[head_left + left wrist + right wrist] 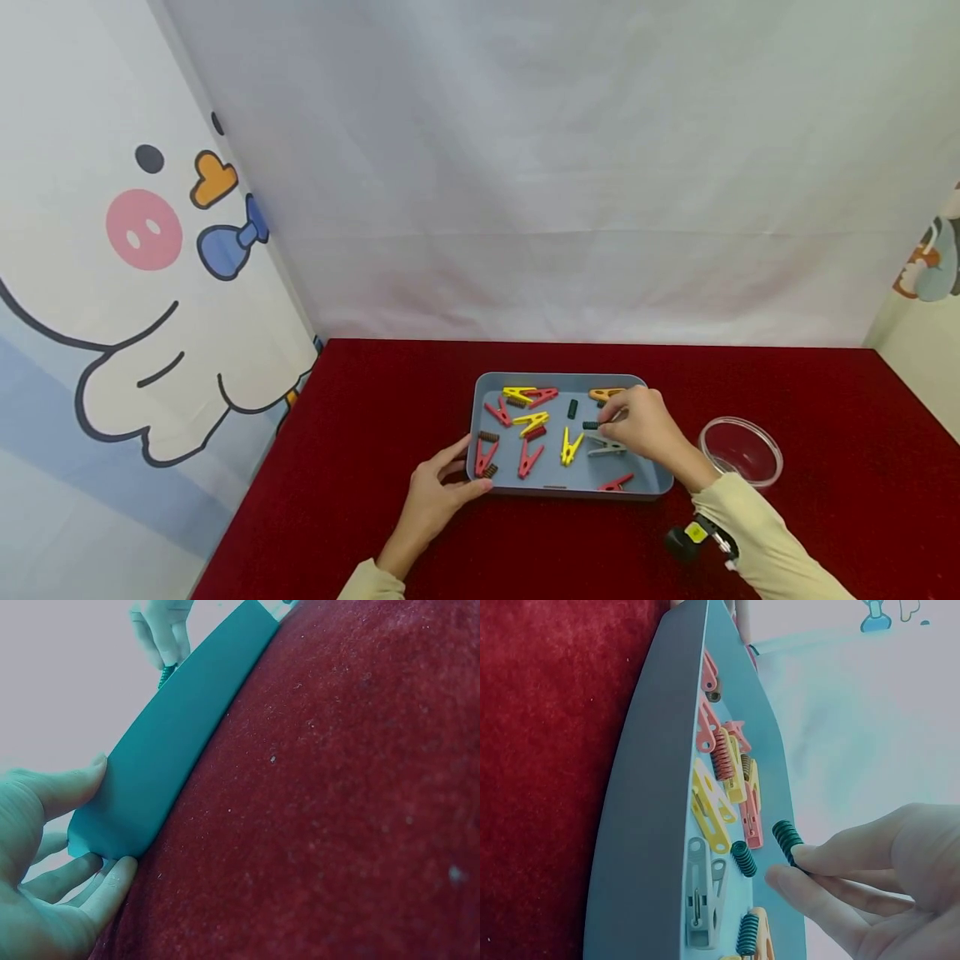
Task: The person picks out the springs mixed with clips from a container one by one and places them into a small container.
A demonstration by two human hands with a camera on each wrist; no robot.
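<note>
In the right wrist view, my right hand (647,423) pinches a dark green coil spring (786,838) between thumb and fingertips, over the tray. My left hand (433,493) grips the near left corner of the blue-grey tray (472,417), thumb and fingers on its sides. Around the held spring lie a grey clothespin (699,904), an orange clothespin (606,393) and another green spring (743,858). Yellow clothespins (571,447) and red clothespins (528,459) are spread across the tray, with a red spring (535,434) and several brown springs (488,437) among them.
A round clear plastic container (777,457) stands right of the tray, beside my right forearm. Dark red cloth (360,400) covers the table. A pale curtain (585,183) hangs behind its far edge, and a cartoon-printed panel (67,225) stands at the left.
</note>
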